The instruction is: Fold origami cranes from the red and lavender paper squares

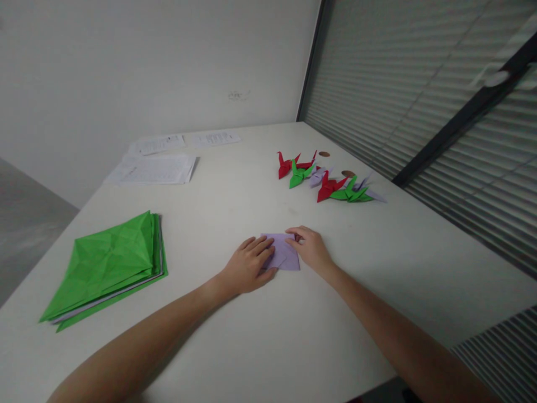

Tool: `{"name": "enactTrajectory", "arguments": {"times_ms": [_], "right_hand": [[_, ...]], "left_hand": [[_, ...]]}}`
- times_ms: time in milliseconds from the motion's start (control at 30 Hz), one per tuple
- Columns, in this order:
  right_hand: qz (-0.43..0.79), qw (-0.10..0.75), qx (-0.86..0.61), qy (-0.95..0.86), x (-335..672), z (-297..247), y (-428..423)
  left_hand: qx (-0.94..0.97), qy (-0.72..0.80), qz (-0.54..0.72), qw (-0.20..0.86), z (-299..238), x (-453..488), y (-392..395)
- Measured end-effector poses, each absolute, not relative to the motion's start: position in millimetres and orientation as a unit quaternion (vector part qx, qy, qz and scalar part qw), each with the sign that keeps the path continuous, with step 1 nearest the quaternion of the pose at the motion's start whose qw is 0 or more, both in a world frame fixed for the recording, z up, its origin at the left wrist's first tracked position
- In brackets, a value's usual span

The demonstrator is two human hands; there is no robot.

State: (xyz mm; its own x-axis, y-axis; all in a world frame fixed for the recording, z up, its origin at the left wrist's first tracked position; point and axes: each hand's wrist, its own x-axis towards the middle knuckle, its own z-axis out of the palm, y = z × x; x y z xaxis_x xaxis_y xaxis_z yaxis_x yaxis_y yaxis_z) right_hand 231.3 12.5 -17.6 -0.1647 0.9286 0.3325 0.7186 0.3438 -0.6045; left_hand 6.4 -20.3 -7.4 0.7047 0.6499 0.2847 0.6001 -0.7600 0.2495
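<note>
A folded piece of lilac origami paper (285,254) lies on the white table in front of me, between my two hands. My left hand (250,263) rests flat over its left part, fingers stretched out and covering that edge. At the upper right corner of the paper, my right hand (308,243) has thumb and index finger closed together in a pinch on the edge. The paper shows a diagonal fold line near its middle. What lies under my left fingers is hidden.
Several folded paper cranes in red, green (350,193) and lilac stand at the back right, near two round holes in the table. On the left lies a stack of creased green paper (115,252). Printed sheets (157,169) lie farther back. Window blinds (377,84) border the right side.
</note>
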Motion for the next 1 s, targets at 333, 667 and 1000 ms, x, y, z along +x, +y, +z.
{"name": "enactTrajectory", "arguments": {"times_ms": [333, 667, 1000], "right_hand": [[0.011, 0.239, -0.553, -0.798, 234.0, -5.9, 5.6], [0.248, 0.366, -0.565, -0.697, 222.6, -20.3, 7.8], [0.15, 0.325, -0.472, -0.805, 221.1, -22.5, 3.5]], "left_hand": [[0.922, 0.339, 0.174, 0.069, -7.4, 7.0, -20.2], [0.927, 0.334, 0.155, 0.073, -5.2, 7.1, -20.2], [0.93, 0.322, 0.164, 0.071, -4.1, 5.8, -20.2]]}}
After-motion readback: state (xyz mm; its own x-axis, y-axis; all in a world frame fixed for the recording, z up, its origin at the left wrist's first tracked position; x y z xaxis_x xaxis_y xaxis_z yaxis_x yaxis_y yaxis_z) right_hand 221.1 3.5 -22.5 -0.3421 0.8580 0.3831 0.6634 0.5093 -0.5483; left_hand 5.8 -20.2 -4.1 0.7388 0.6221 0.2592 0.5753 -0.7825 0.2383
